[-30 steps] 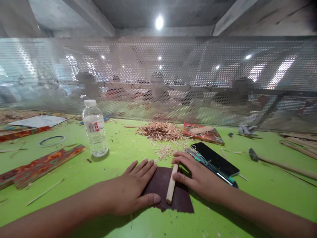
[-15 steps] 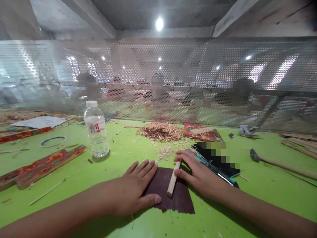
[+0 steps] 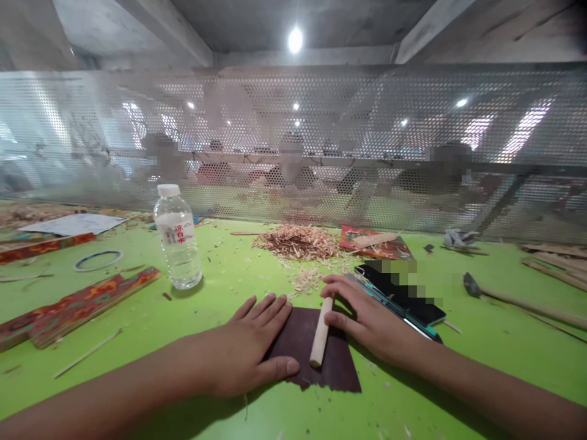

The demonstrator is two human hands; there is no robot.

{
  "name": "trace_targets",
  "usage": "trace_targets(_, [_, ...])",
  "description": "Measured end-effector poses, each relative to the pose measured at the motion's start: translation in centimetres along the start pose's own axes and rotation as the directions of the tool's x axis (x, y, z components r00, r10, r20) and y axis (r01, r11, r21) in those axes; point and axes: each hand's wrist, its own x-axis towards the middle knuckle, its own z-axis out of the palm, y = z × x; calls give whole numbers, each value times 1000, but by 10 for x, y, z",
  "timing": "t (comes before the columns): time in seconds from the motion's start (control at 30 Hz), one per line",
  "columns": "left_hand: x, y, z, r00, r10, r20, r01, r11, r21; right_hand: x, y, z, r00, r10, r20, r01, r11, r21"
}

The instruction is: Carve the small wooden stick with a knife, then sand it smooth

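A dark brown sheet with a ragged near edge [image 3: 298, 330] lies flat on the green table [image 3: 220, 421]. My left hand [image 3: 257, 348] rests palm down on the sheet's left part, fingers spread and thumb stretched across it. A short pale wooden stick [image 3: 321, 342] lies over the sheet, its near end pointing toward me. My right hand [image 3: 362, 318] grips the far end of that stick between thumb and fingers, at the sheet's right side.
A water bottle [image 3: 178, 241] stands beyond my left hand. Wood shavings [image 3: 300, 242] are heaped at centre back. Right of my right hand lie a phone [image 3: 413, 302] and a long-handled tool [image 3: 527, 304]. Painted boards [image 3: 87, 305] lie left. A perforated screen [image 3: 257, 134] crosses behind.
The near end of the stick has shifted very slightly toward me on the sheet, with my right hand still gripping it. My left hand keeps its place.
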Motion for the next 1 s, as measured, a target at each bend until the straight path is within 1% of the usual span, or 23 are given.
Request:
trace_targets(0.1, [1, 1, 0, 1000, -4, 1, 4, 1000, 7, 0, 1, 1, 1000, -3, -10, 3, 1000, -14])
trace_targets(0.3, [2, 1, -1, 1000, -13, -6, 13, 1000, -3, -3, -3, 0, 998, -41, 50, 42, 999, -10])
trace_targets(0.37, [2, 1, 0, 1000, -14, -7, 14, 1000, 1, -2, -1, -1, 998, -44, 36, 44, 999, -11])
trace_targets(0.5, [1, 1, 0, 1000, -2, -11, 2, 1000, 4, 0, 1, -1, 999, -30, -29, 30, 999, -22])
trace_targets(0.63, [1, -1, 2, 998, 30, -60, -32, 999, -24, -3, -4, 1, 1000, -13, -2, 13, 1000, -9])
trace_targets(0.7, [1, -1, 2, 997, 29, -68, -30, 999, -20, -5, -6, 1, 1000, -13, 13, 14, 1000, -7])
trace_targets(0.9, [1, 1, 1, 1000, 1, -23, -1, 1000, 2, -2, -5, 2, 999, 6, -32, -7, 999, -33])
trace_targets(1.0, [1, 2, 1, 1000, -5, -21, 5, 1000, -8, -4, -6, 4, 1000, -1, -16, 1, 999, -34])
